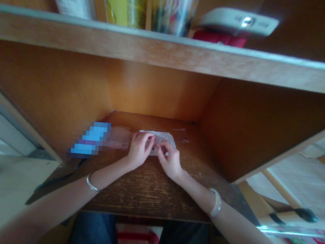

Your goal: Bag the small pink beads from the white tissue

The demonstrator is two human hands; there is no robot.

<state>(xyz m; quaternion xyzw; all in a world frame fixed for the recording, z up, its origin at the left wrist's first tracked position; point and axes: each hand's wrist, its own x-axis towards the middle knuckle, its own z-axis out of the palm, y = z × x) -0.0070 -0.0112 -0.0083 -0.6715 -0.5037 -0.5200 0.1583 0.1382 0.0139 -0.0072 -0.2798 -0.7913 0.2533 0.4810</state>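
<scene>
A crinkled clear plastic bag (pixel 165 137) lies on the dark wooden desktop (pixel 145 192), between and behind my two hands. My left hand (pixel 140 149) is at the bag's left part, thumb and fingertips pinched together. My right hand (pixel 170 158) has its thumb and index finger closed near the bag's front right part. Whatever the fingertips hold is too small to make out. Small dark reddish specks show by the right fingertips. Left of my left hand lie flat clear plastic sleeves (pixel 119 138). A small clear packet with reddish bits (pixel 186 140) is right of the bag.
A phone-like object with a pixelated blue screen (pixel 91 140) leans at the left, with a dark cable in front. Overhead, a shelf (pixel 168 52) holds containers and a white device (pixel 239 21). Wooden side panels enclose the desktop.
</scene>
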